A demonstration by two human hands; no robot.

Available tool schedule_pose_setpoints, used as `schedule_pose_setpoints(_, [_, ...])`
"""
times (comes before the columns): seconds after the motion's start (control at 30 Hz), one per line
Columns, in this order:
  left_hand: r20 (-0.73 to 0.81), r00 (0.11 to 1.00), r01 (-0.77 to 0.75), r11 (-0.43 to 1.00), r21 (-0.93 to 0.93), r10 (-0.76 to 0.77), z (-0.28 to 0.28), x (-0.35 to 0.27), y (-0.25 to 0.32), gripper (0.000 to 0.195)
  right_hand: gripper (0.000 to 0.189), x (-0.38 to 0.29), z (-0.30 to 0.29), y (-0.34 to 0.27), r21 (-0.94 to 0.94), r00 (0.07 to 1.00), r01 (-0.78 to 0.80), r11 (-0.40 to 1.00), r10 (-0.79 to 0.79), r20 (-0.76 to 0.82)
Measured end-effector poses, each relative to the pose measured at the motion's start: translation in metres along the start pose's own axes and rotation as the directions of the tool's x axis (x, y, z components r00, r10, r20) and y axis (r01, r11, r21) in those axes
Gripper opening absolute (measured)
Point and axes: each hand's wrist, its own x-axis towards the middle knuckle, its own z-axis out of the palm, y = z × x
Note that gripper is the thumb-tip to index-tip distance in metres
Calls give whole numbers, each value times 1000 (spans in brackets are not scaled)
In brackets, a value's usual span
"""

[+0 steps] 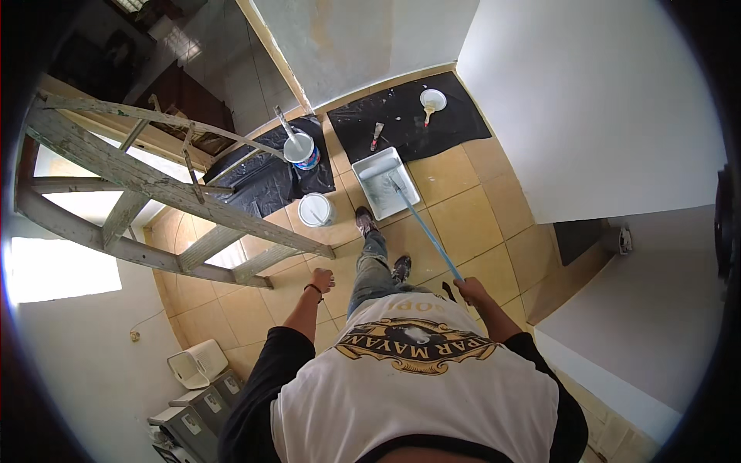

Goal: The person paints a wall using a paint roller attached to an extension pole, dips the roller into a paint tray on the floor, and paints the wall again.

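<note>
My right hand [473,291] is closed around the blue pole [431,235] of a paint roller. The roller's sleeve [379,167] lies at the far end of a white paint tray [412,199] on the tiled floor. My left hand [323,280] hangs beside my leg with its fingers curled; whether it holds anything is hard to tell. Left of the tray stand a white bucket [315,209] and an open paint can [301,151] with a stick or tool in it. Beyond the tray a scraper [377,137] and a paintbrush [429,113], its bristles on a white lid [433,99], rest on black sheeting [463,124].
A paint-spattered wooden stepladder [214,209] stands at my left, its feet near my left hand. Walls [584,116] rise ahead and at the right. Grey storage boxes [186,427] and a cream basket [200,363] stand at the lower left. More black sheeting [255,188] lies under the can.
</note>
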Motion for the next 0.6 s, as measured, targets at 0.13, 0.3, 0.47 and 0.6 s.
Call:
schedule_pose_setpoints(0.13, [-45, 998, -46, 995, 91, 51, -3, -8, -2, 15, 45, 5, -3, -12, 17, 999, 7, 1000, -7, 40])
schedule_pose_setpoints(0.3, [69, 997, 39, 998, -51, -35, -14, -11, -20, 13, 42, 4, -7, -6, 72, 996, -31, 997, 24, 87])
schedule_pose_setpoints(0.47, [102, 994, 52, 994, -96, -42, -13, -17, -27, 14, 44, -7, -9, 7, 88, 986, -148, 985, 139, 95])
schedule_pose_setpoints(0.6, [-78, 995, 68, 996, 58, -64, 6, -29, -12, 14, 41, -19, -8, 26, 42, 983, -158, 986, 153, 102])
